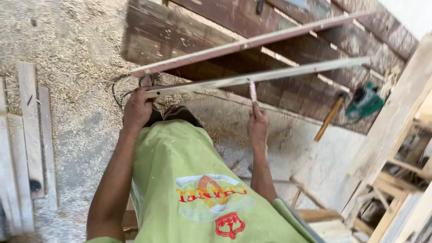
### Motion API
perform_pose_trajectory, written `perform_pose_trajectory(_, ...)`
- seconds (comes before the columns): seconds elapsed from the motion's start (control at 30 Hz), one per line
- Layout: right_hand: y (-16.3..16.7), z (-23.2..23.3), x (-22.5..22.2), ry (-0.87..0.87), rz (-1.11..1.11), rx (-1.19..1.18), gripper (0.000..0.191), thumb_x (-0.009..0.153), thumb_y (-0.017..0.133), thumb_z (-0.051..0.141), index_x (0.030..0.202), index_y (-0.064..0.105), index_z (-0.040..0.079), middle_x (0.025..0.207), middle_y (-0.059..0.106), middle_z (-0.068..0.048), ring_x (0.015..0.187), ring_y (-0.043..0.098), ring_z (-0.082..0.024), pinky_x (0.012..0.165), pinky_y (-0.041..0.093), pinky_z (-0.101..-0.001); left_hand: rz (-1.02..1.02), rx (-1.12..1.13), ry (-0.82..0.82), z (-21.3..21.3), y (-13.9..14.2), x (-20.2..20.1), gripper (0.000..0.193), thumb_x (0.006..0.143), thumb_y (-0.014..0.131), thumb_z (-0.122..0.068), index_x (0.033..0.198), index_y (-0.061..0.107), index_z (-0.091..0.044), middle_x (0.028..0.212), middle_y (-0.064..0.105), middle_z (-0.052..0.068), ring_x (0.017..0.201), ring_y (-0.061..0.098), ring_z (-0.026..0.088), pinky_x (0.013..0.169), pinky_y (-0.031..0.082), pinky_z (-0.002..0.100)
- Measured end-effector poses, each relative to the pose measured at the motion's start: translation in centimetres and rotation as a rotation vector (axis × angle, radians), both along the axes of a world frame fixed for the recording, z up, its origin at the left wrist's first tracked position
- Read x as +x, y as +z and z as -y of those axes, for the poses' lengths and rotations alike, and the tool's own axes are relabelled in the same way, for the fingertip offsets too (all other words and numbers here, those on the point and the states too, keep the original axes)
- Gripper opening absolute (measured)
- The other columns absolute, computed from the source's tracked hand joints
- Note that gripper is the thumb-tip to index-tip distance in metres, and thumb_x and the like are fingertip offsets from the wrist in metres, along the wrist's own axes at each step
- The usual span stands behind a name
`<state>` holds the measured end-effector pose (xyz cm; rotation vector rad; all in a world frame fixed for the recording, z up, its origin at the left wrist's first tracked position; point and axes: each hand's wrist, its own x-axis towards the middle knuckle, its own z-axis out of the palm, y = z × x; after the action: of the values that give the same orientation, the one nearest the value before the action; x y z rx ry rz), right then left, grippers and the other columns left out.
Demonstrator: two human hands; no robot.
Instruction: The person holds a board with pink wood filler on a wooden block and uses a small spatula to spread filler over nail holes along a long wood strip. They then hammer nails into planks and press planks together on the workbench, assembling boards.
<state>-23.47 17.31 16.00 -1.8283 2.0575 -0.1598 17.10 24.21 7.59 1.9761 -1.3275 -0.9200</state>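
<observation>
A long pale wooden strip [265, 75] is held out level in front of the body, running from the left hand up toward the right edge of the view, above a sawdust-covered floor [76, 40]. Its near end is gripped by the left hand [137, 110], whose fingers are closed around it from below. A pencil [252, 91] is pinched upright in the right hand [258, 128], fingers drawn together on its lower part, and its tip is set against the strip's underside edge about midway along. A second strip with a reddish face [243, 45] lies just above the first, roughly parallel — whether the two touch cannot be told. Behind both, dark reddish-brown planks [180, 31] are laid side by side. Farther right a green power tool [365, 102] and a hammer with a wooden handle [330, 118] rest near those planks' edge. A light-green shirt [180, 180] fills the lower middle of the view — loose boards [29, 135] lie on the floor at the left, and stacked timber [396, 189] is seen at the right.
</observation>
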Motion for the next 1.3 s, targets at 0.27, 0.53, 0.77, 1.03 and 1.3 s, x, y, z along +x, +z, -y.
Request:
perform_pose_trajectory(0.27, 2.1, -1.1, 8.2, 0.314, 0.425, 0.098, 0.045, 0.102, 0.064, 0.005, 0.144, 0.062, 0.019, 0.11, 0.064, -0.006, 0.087, 0.061, -0.015, 0.071, 0.053, -0.0288, -0.025, 0.018, -0.007, 0.1, 0.4, 2.0, 0.047, 0.079, 0.075, -0.011, 0.124, 0.067, -0.015, 0.114, 0.071, 0.018, 0.095, 0.071, 0.037, 0.085, 0.058, 0.047)
perform_pose_trajectory(0.53, -3.8, -1.5, 17.7, 0.367, 0.549, -0.293, 0.067, 0.098, 0.069, -0.004, 0.157, 0.046, 0.018, 0.114, 0.061, -0.009, 0.097, 0.059, -0.018, 0.074, 0.054, -0.0293, -0.147, 0.017, 0.014, 1.1, 0.4, 1.7, 0.036, 0.082, 0.081, -0.019, 0.117, 0.072, -0.014, 0.112, 0.074, 0.013, 0.1, 0.071, 0.034, 0.087, 0.057, 0.044)
perform_pose_trajectory(0.77, -3.6, -5.1, 14.2, 0.369, 0.348, -0.231, 0.055, 0.101, 0.067, 0.002, 0.153, 0.052, 0.017, 0.103, 0.064, -0.013, 0.088, 0.064, -0.021, 0.073, 0.056, -0.0367, -0.141, 0.075, 0.024, 0.8, -0.3, 1.3, 0.034, 0.084, 0.076, -0.01, 0.117, 0.073, -0.014, 0.103, 0.075, 0.015, 0.094, 0.073, 0.035, 0.083, 0.057, 0.044)
perform_pose_trajectory(1.03, -3.1, -3.2, 9.9, -0.163, 0.701, 0.33, 0.024, 0.112, 0.05, 0.023, 0.11, 0.065, 0.004, 0.076, 0.068, -0.004, 0.054, 0.062, -0.01, 0.045, 0.052, -0.029, -0.144, 0.062, 0.034, 1.0, -0.3, 1.1, 0.027, 0.087, 0.075, -0.011, 0.114, 0.073, -0.013, 0.102, 0.075, 0.016, 0.094, 0.072, 0.035, 0.082, 0.057, 0.045)
perform_pose_trajectory(1.3, -2.9, -2.2, 8.3, 0.135, 0.3, 0.279, 0.027, 0.109, 0.051, 0.026, 0.12, 0.068, 0.009, 0.063, 0.065, -0.004, 0.05, 0.063, -0.009, 0.042, 0.047, -0.032, -0.153, -0.028, 0.037, 0.8, -1.0, 1.4, 0.027, 0.086, 0.076, -0.008, 0.113, 0.072, -0.011, 0.103, 0.075, 0.016, 0.093, 0.073, 0.034, 0.083, 0.057, 0.044)
